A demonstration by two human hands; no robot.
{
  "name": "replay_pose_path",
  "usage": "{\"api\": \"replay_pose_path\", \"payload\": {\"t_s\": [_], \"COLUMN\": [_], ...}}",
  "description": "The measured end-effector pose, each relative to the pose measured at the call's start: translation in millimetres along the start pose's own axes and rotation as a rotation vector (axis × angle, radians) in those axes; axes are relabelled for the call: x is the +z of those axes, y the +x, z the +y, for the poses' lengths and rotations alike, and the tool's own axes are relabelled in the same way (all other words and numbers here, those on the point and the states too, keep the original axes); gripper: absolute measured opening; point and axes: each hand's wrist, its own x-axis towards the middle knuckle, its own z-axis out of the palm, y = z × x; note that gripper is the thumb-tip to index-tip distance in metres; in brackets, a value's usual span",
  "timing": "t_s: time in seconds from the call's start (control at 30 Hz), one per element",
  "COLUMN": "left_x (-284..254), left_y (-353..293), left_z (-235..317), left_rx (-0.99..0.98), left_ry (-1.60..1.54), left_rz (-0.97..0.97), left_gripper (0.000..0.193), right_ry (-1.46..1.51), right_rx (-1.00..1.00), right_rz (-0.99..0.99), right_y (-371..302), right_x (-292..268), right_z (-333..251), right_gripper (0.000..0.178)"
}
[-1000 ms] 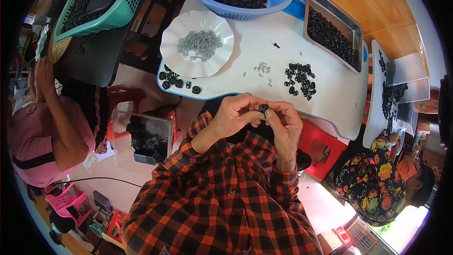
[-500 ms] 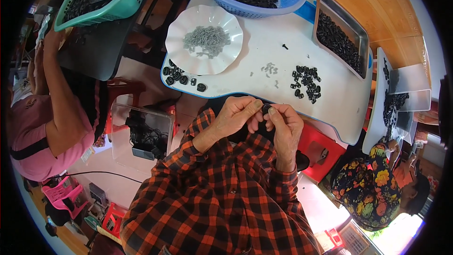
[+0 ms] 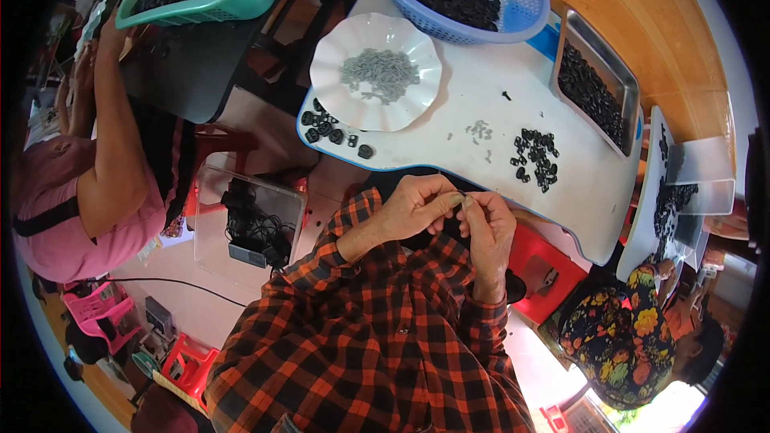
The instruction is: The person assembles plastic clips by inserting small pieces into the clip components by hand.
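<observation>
My left hand (image 3: 419,208) and my right hand (image 3: 488,228) meet in front of my chest, just off the near edge of the white table (image 3: 437,148). Fingertips of both are pinched together around a small black part, mostly hidden by the thumbs. Beyond the hands, small grey pieces (image 3: 480,130) lie loose on the table. To their right is a scattered group of small black parts (image 3: 536,156). A white scalloped plate (image 3: 325,72) at the left holds a heap of grey pieces (image 3: 381,72), and larger black round parts (image 3: 322,130) lie beside it.
A blue basket (image 3: 525,24) and a metal tray (image 3: 634,112), both with black parts, stand at the far side. Left are a green basket (image 3: 224,12), a clear bin (image 3: 204,228) of cables and a co-worker in pink (image 3: 96,208). A red stool (image 3: 545,273) and another person (image 3: 626,329) are right.
The view has shifted, so the table and its contents sit further right. My hands stay together; the black part, plainer before, is now mostly covered by my fingers.
</observation>
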Motion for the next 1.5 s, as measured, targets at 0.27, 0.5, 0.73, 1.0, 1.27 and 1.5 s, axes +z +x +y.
{"api": "replay_pose_path", "payload": {"t_s": [0.27, 0.5, 0.73, 1.0, 1.27, 1.5], "left_x": [-28.7, -55.8, -63.1, -55.0, -31.8, -19.1], "left_y": [-18.1, -23.2, -19.6, -22.6, -21.2, -15.0], "left_z": [16.7, 17.7, 15.0, 16.8, 15.1, 9.8], "left_rx": [0.403, 0.485, 0.507, 0.592, 0.58, 0.55], "left_ry": [0.799, 1.134, 1.166, 1.1, 0.971, 0.878], "left_rz": [0.439, 0.664, 0.801, 0.813, 0.617, 0.482], "left_gripper": [0.009, 0.012, 0.014, 0.013, 0.014, 0.013], "right_ry": [-0.138, -0.186, -0.262, -0.62, -0.75, -0.861], "right_rx": [-0.062, -0.142, -0.181, -0.453, -0.529, -0.572], "right_rz": [-0.01, -0.066, 0.027, 0.369, 0.435, 0.44], "right_y": [6.1, 10.1, 14.3, 39.6, 57.2, 63.3], "right_x": [13.5, 14.7, 4.4, -9.6, -8.0, -9.5], "right_z": [11.0, 22.2, 14.6, 19.6, 26.6, 31.8], "right_gripper": [0.015, 0.01, 0.008, 0.009, 0.007, 0.005]}}
